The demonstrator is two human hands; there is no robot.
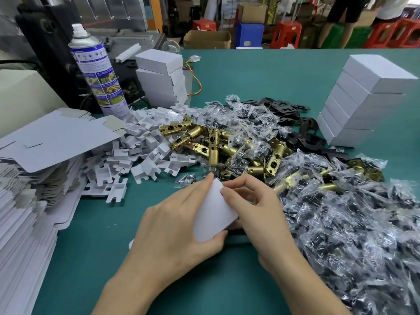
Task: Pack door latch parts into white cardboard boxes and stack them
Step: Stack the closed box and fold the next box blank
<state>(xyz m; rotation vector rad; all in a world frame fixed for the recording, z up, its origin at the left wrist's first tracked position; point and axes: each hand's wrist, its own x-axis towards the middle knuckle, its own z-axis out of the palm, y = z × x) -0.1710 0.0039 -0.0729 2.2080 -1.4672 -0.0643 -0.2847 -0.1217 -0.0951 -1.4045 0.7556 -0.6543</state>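
Near edge of desk [250,71], centre: you hold one white box [213,212] just above the green surface, between both hands.

Left hand [175,226]: fingers curled round the box's left side. Index tip sits at the far top corner, thumb hooks the near corner. The rest of that side is hidden behind your knuckles.

Right hand [256,214]: fingers bent, index tip on the box's far right edge, thumb at the lower right corner. It grips the box by a pinch. The other fingers arch clear of the box.

Only the box's top panel shows, so I cannot tell whether it is filled.

Just beyond your fingertips: a heap of brass latches [213,144]. Clear bags [341,212] spread from there along the right edge. Black plates [295,119] lie behind the bags.

Right side, farther back: a tall stack [363,98] of closed boxes. Left edge: flat blanks [45,137], with white inserts [141,151] beside them.
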